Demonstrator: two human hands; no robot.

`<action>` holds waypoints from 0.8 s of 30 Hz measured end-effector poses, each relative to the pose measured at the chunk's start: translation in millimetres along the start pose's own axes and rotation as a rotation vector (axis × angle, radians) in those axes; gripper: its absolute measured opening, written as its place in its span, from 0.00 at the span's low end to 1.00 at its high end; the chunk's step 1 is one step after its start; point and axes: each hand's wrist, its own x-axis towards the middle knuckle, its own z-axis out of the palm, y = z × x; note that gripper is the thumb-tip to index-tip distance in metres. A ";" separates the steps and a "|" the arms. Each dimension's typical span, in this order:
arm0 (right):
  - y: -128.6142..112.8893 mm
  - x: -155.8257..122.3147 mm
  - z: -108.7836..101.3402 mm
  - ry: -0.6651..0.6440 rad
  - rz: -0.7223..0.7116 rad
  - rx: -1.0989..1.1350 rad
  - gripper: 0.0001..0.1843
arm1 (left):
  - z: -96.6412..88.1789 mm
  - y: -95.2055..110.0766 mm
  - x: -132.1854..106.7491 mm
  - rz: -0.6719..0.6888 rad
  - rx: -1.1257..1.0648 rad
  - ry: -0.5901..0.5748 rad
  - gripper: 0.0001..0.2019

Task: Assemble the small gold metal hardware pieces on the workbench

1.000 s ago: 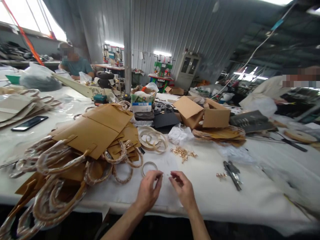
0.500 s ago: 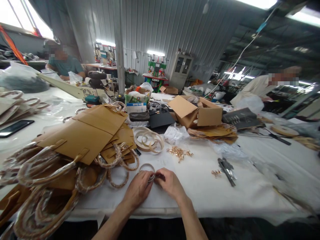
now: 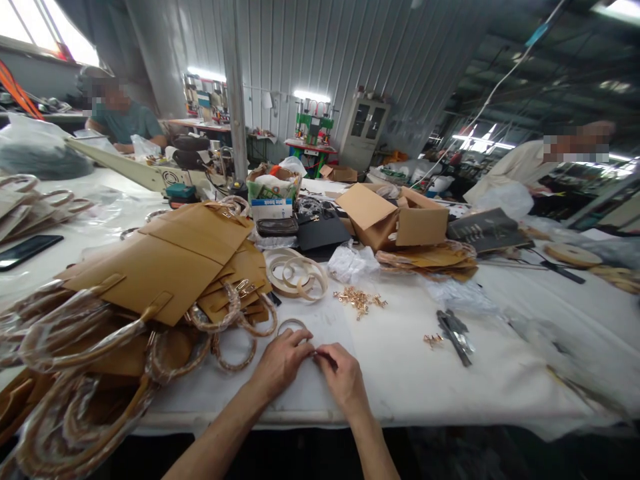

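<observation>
My left hand (image 3: pixel 280 363) and my right hand (image 3: pixel 343 380) meet at the middle of the table's front edge. Their fingers pinch a thin ring (image 3: pixel 291 325), which rises behind my left knuckles. Its lower part is hidden by my fingers. A thin dark bit shows at my right fingertips, too small to name. To the left lie tan bag panels (image 3: pixel 180 260) and plastic-wrapped curved handles (image 3: pixel 70 340). Ahead are coiled tan strips (image 3: pixel 295 277) and a heap of small gold metal clasps (image 3: pixel 359 300).
A white-covered worktable holds an open cardboard box (image 3: pixel 395 217), a crumpled plastic bag (image 3: pixel 353 263), a black flat case (image 3: pixel 323 233), a phone (image 3: pixel 27 250) and a metal tool (image 3: pixel 454 337). Co-workers (image 3: pixel 123 117) (image 3: pixel 525 167) stand or sit beyond, near machines.
My hands have closed from apart to touching. The ring, lying on the table at first, is now lifted and pinched between them. The whole view has shifted slightly as my head moved.
</observation>
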 end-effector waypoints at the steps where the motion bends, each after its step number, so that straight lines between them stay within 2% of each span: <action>1: 0.2 0.4 0.0 -0.004 -0.013 -0.001 0.09 | 0.3 -0.4 0.9 -0.001 -0.005 0.007 0.12; 5: -1.5 2.5 -0.6 -0.003 -0.031 0.001 0.10 | 0.7 0.5 4.3 -0.009 0.000 -0.004 0.08; 9: -8.9 0.5 -3.1 0.000 -0.019 -0.050 0.10 | 3.5 -1.0 3.5 0.006 0.003 -0.020 0.09; 16: -4.6 3.3 -0.5 0.039 -0.009 -0.202 0.11 | 32.1 -33.8 8.3 0.136 -0.079 0.131 0.13; 22: -5.1 0.6 1.7 -0.016 -0.058 -0.239 0.10 | 22.1 -24.9 10.2 0.067 -0.108 0.080 0.16; 24: -7.8 -1.0 0.1 -0.045 -0.093 -0.188 0.10 | 20.0 -21.7 10.4 0.057 -0.089 0.075 0.16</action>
